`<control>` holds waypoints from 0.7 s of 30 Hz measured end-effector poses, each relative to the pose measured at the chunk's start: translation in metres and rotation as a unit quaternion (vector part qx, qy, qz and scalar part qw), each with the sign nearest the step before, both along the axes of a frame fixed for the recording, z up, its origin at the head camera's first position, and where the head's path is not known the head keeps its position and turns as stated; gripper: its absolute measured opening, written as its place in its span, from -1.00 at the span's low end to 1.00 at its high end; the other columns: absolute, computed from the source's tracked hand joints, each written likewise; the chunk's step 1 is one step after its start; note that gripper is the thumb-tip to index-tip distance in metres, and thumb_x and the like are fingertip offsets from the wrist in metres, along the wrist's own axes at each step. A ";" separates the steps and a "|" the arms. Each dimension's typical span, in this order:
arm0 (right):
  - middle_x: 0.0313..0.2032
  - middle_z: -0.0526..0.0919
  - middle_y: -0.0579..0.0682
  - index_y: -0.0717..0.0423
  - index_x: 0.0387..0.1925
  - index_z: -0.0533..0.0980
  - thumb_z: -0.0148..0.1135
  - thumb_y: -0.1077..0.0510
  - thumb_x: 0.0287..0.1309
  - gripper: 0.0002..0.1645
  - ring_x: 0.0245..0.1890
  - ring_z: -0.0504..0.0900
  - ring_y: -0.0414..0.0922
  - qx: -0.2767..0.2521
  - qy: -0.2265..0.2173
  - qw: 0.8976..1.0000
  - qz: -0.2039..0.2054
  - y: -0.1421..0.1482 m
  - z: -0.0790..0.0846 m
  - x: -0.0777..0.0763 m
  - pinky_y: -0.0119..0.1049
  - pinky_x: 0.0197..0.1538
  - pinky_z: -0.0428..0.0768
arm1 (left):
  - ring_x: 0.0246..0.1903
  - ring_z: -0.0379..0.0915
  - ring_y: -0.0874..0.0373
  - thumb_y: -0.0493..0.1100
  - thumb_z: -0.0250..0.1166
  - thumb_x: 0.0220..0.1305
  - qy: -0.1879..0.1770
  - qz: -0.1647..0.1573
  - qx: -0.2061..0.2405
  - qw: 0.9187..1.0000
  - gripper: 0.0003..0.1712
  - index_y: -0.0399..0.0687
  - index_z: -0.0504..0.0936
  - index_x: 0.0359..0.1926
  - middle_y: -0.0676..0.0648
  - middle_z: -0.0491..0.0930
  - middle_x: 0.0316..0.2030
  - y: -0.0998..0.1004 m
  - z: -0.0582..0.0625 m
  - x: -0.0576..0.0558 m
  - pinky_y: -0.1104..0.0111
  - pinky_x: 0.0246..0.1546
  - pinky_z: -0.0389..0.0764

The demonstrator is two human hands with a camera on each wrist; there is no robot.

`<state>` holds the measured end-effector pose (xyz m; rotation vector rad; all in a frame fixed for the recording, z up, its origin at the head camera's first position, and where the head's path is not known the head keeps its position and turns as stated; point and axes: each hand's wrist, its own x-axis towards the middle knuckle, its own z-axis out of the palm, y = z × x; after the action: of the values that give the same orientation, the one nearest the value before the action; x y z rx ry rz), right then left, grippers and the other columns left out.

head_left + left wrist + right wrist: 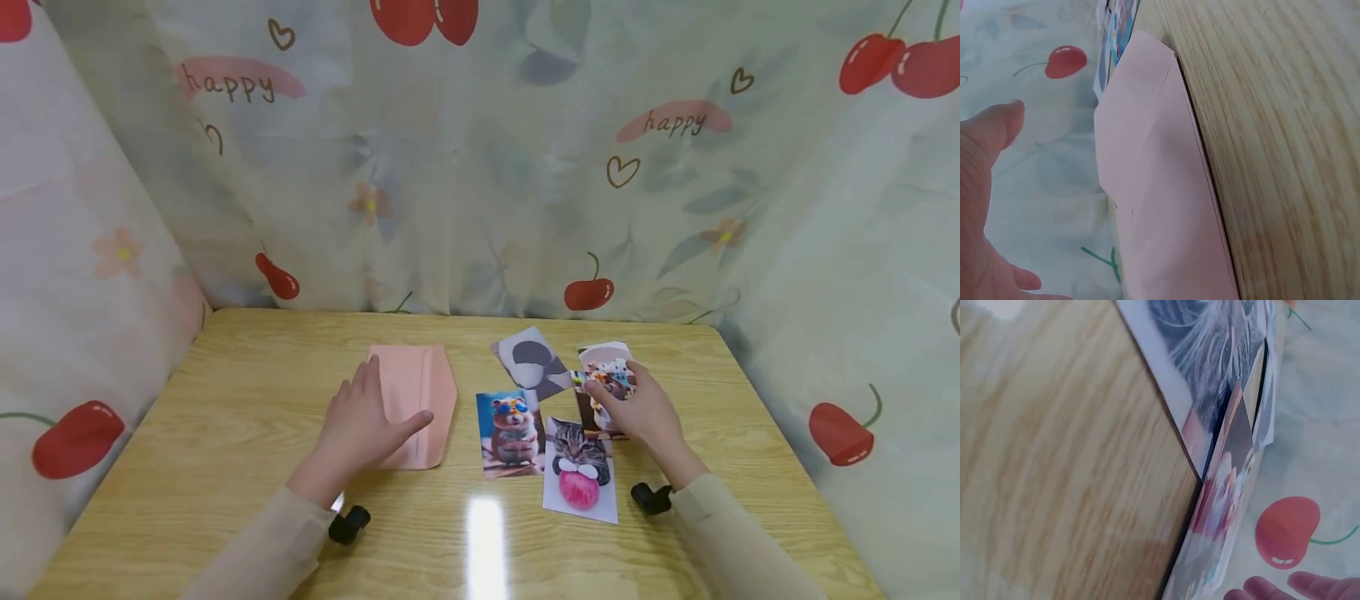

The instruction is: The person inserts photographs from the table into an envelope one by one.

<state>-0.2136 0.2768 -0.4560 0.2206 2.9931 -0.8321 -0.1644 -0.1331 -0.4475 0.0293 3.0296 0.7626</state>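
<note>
Left hand (pixel 366 423), fingers extended; right hand (pixel 647 408), thumb, fingers parted (thumbs inward).

The left hand (pixel 363 425) hides part of the envelope (pixel 405 400), one end of which is cut off in the left wrist view. The right hand (pixel 651 408) covers part of the right cards (pixel 597 423); whether it touches them cannot be told. The right wrist view cuts off most of that hand and blurs the card print. Both sleeves (pixel 258 542) and the surface (pixel 412 558) run off the near edge.
</note>
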 end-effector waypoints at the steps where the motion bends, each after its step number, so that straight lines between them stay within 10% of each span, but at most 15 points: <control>1: 0.33 0.22 0.36 0.19 0.48 -0.06 -0.06 -0.75 -0.19 0.47 0.28 0.24 0.32 -0.011 -0.009 1.000 -0.009 0.001 -0.001 -0.001 0.25 0.19 0.26 | 0.35 -0.10 -0.39 0.64 0.15 -0.10 0.002 0.002 0.002 1.000 0.49 -0.27 -0.26 0.49 -0.36 -0.11 0.44 0.001 -0.001 -0.002 -0.18 0.28 -0.03; 21: 0.23 0.31 0.38 0.34 0.40 0.04 0.20 -0.57 -0.10 0.37 0.17 0.37 0.25 -0.070 -0.026 0.997 -0.033 0.019 -0.014 -0.005 0.14 0.14 0.38 | 0.04 0.23 -0.40 0.50 0.36 -0.17 -0.092 0.041 -0.074 0.992 0.55 -0.41 -0.25 0.45 -0.53 0.32 0.05 0.011 -0.011 -0.014 -0.19 0.07 0.27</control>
<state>-0.2187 0.2958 -0.4698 0.3323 2.8794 -1.0211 -0.1782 -0.1217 -0.4588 -0.1605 2.9163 0.5094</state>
